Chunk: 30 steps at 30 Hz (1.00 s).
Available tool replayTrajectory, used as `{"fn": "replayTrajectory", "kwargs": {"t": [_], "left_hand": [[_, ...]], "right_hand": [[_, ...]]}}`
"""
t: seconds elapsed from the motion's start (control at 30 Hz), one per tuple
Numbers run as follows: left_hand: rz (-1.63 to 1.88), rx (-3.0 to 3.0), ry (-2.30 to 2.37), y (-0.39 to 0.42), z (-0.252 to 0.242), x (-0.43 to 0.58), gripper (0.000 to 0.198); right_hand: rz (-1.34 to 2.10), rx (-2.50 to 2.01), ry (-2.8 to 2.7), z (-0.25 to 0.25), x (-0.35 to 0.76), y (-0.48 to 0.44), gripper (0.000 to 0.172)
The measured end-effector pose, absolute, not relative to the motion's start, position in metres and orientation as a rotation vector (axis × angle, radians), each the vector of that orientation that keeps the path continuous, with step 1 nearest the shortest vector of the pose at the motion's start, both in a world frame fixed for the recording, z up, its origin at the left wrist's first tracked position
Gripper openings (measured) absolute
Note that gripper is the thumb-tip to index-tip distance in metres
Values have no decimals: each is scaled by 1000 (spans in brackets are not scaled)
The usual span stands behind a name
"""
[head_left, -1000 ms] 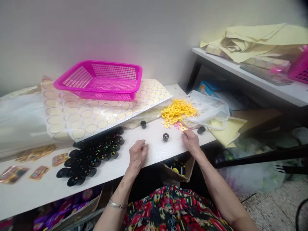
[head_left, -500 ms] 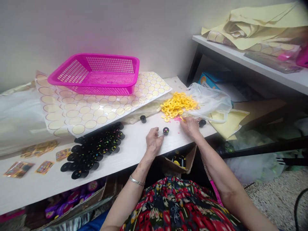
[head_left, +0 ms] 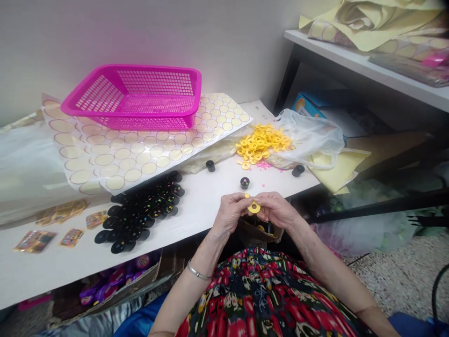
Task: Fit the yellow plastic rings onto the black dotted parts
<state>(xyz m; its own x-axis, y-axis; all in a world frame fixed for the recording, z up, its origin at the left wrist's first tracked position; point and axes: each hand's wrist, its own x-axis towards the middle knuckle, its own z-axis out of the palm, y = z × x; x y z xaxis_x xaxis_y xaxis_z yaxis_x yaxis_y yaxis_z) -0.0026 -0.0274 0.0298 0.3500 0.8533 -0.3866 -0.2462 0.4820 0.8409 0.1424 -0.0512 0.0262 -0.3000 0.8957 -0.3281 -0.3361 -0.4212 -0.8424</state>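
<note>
Right now the left hand [head_left: 229,210] and right hand [head_left: 280,208] are pinching one yellow ring piece [head_left: 255,211], nearer than the yellow pile [head_left: 261,141]. One pink basket [head_left: 140,114] is sitting left of the pile; three loose black cups [head_left: 244,183] are resting around it, the middle one containing pink and green bits [head_left: 244,181]. Below the pile, one box [head_left: 255,234] is holding, apparently, yellow-and-black pieces [head_left: 268,228].

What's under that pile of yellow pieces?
Along the near edge of the yellow pile, small pink bits show on the white table; a plastic bag lies at its right. The surface beneath is covered, so whether bits or bag continue there can't be seen.
</note>
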Motion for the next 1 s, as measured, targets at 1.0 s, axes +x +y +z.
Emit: {"fn": "replayTrajectory", "kwargs": {"t": [1.0], "left_hand": [[1178, 789, 1298, 37, -3, 16, 25]], "right_hand": [[540, -1612, -2104, 25, 137, 16, 9]]}}
